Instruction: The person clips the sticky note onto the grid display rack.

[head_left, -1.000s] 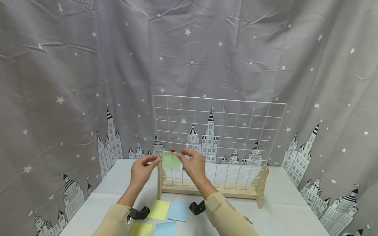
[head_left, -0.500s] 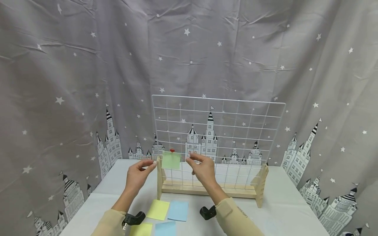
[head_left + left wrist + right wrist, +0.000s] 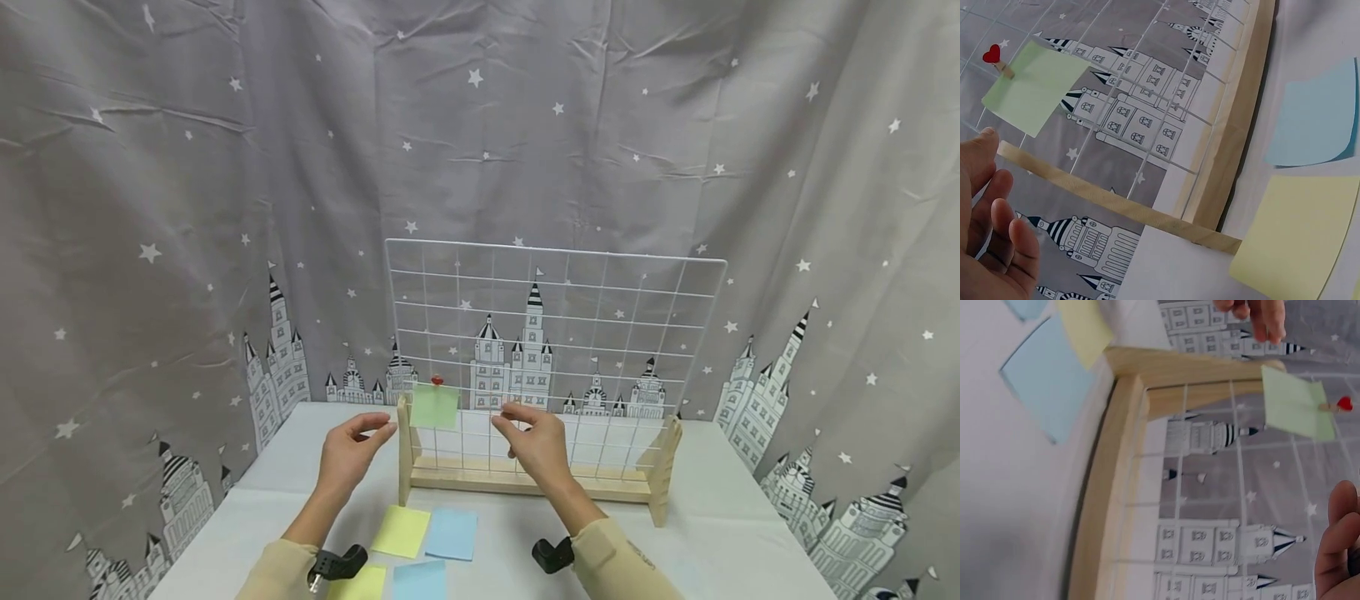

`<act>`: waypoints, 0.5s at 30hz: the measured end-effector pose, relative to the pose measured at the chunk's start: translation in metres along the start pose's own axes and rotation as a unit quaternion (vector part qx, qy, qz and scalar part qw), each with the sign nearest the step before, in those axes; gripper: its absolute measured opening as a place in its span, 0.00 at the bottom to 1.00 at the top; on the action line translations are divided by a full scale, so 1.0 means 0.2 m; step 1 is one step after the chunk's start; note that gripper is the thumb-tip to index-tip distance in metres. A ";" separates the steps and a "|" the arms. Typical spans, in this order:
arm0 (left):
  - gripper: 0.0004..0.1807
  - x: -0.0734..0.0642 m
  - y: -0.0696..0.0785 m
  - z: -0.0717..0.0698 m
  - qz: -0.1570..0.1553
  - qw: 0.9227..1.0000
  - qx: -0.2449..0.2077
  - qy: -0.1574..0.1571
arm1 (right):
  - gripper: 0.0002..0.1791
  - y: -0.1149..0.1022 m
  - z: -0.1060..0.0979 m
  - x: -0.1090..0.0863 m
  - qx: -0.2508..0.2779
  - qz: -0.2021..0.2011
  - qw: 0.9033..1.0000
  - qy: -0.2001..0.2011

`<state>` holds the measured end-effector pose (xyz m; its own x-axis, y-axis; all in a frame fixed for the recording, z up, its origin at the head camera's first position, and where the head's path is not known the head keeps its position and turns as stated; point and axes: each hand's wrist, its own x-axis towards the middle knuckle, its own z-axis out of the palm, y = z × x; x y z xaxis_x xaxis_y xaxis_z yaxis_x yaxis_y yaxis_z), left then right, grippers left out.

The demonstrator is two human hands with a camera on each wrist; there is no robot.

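Observation:
A green sticky note (image 3: 435, 407) hangs on the white wire grid (image 3: 570, 333), near its lower left. A small wooden clothespin (image 3: 1003, 67) with a red heart (image 3: 1345, 404) grips the note's top edge. Left of the note is my left hand (image 3: 351, 450), its fingers relaxed around nothing, close to the stand's left wooden post. My right hand (image 3: 538, 442) hovers in front of the grid to the right of the note, thumb and forefinger slightly apart with nothing between them. The right wrist view shows only part of this hand, at the lower right edge.
Two yellow sticky note pads (image 3: 401, 532) and two blue ones (image 3: 451, 534) lie on the white table in front of the stand. The grid stands in a wooden base (image 3: 525, 483). Behind hangs a grey curtain (image 3: 480, 167) printed with stars and castles.
Both hands have drawn away from the green note, the left hand leftward and the right hand rightward and slightly down. The note stays hanging in place under the heart clothespin.

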<state>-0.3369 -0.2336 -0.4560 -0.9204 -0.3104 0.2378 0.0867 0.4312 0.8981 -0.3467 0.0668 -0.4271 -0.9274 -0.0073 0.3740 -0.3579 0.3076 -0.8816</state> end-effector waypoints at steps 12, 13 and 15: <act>0.21 -0.04 -0.06 0.00 0.005 1.000 0.011 0.004 | 0.18 0.13 -0.14 -0.07 -0.013 0.043 0.999 0.024; 0.21 -0.04 -0.06 0.00 0.003 1.000 0.012 0.004 | 0.18 0.14 -0.15 -0.07 -0.015 0.046 0.998 0.027; 0.21 -0.05 -0.08 0.01 -0.004 1.000 0.012 0.000 | 0.17 0.17 -0.16 -0.08 -0.022 0.050 0.998 0.032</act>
<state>-0.3293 -0.2357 -0.4727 -0.9211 -0.3142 0.2300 0.0692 0.4493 0.8907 -0.3392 0.1084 -0.4532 -0.9487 0.0861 0.3042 -0.2579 0.3459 -0.9021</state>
